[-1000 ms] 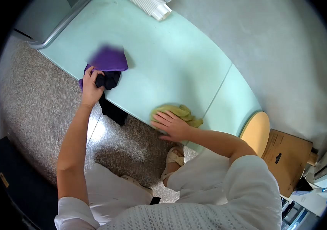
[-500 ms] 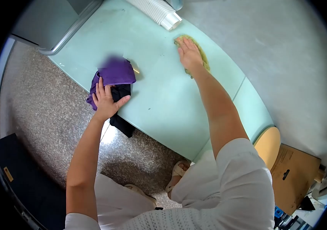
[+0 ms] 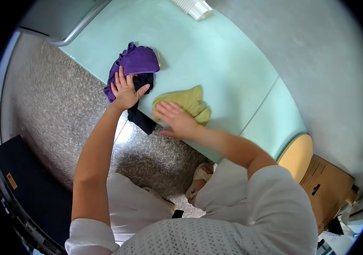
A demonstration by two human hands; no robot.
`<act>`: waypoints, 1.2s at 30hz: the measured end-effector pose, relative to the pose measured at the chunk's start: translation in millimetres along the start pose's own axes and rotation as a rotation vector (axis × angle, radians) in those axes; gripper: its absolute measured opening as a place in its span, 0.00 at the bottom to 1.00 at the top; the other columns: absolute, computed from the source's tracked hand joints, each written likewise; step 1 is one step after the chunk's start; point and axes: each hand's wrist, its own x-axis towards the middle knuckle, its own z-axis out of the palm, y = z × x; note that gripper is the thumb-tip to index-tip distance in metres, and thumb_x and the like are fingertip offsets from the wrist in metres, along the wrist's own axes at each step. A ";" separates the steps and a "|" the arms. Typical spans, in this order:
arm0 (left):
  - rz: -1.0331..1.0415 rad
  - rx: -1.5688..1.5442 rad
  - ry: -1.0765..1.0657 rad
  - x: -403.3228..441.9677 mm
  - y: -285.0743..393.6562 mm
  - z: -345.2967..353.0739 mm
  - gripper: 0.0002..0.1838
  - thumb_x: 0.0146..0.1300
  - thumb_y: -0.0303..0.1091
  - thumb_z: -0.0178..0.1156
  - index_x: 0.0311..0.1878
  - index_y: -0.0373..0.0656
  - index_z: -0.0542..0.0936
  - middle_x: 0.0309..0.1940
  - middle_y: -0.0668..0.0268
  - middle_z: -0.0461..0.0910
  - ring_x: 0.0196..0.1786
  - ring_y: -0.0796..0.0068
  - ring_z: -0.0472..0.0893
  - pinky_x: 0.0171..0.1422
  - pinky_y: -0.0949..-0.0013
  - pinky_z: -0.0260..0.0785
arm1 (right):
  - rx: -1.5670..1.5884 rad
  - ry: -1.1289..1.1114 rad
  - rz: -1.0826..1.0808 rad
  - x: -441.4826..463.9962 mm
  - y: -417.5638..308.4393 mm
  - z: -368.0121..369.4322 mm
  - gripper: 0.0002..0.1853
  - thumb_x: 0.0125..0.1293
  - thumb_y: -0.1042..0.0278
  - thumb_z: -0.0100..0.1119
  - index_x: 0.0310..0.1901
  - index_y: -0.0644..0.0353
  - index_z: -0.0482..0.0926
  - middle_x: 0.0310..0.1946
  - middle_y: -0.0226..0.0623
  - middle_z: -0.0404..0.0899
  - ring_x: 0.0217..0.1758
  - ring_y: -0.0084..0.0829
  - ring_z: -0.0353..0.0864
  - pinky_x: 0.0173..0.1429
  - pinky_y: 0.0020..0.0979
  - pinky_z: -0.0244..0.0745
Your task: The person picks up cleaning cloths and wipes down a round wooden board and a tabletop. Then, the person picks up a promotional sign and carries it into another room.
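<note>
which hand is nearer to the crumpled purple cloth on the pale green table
Left. The left hand lies against the purple cloth; the right hand is apart from it, farther right, on a crumpled yellow-green cloth.

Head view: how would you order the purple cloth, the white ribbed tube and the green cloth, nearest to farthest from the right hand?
From the right hand:
1. Green cloth, under its fingers.
2. Purple cloth, to the left, by the left hand.
3. White ribbed tube, at the picture's top edge.

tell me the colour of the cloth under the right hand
The cloth is yellowish green, best seen in the head view.
</note>
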 end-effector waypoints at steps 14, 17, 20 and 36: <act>0.024 0.063 0.055 7.7 -15.9 7.8 0.39 0.51 0.70 0.54 0.62 0.63 0.57 0.72 0.54 0.33 0.73 0.44 0.37 0.68 0.36 0.34 | 0.053 -0.067 0.037 -223.5 -19.0 40.4 0.25 0.55 0.78 0.51 0.58 0.58 0.70 0.63 0.39 0.64 0.69 0.37 0.58 0.72 0.39 0.52; 0.048 0.081 0.093 16.3 -29.7 16.5 0.40 0.50 0.71 0.54 0.62 0.62 0.58 0.72 0.54 0.34 0.73 0.47 0.37 0.68 0.38 0.34 | 0.256 -0.127 0.245 -248.6 -34.9 4.4 0.23 0.58 0.77 0.51 0.58 0.58 0.71 0.60 0.34 0.69 0.66 0.35 0.62 0.70 0.36 0.55; 0.021 0.084 0.072 13.6 -23.3 11.8 0.41 0.50 0.71 0.53 0.63 0.61 0.57 0.72 0.55 0.35 0.73 0.48 0.38 0.69 0.39 0.35 | 1.166 0.035 0.870 -237.3 -48.7 -49.8 0.22 0.63 0.75 0.49 0.60 0.57 0.70 0.57 0.33 0.72 0.62 0.30 0.68 0.67 0.32 0.61; 0.072 0.098 0.163 19.0 -36.6 23.4 0.41 0.51 0.72 0.51 0.63 0.61 0.57 0.73 0.58 0.36 0.74 0.54 0.38 0.69 0.40 0.35 | 1.171 1.005 1.040 -300.9 64.3 -119.0 0.12 0.62 0.76 0.46 0.45 0.60 0.75 0.42 0.30 0.77 0.49 0.25 0.73 0.57 0.29 0.67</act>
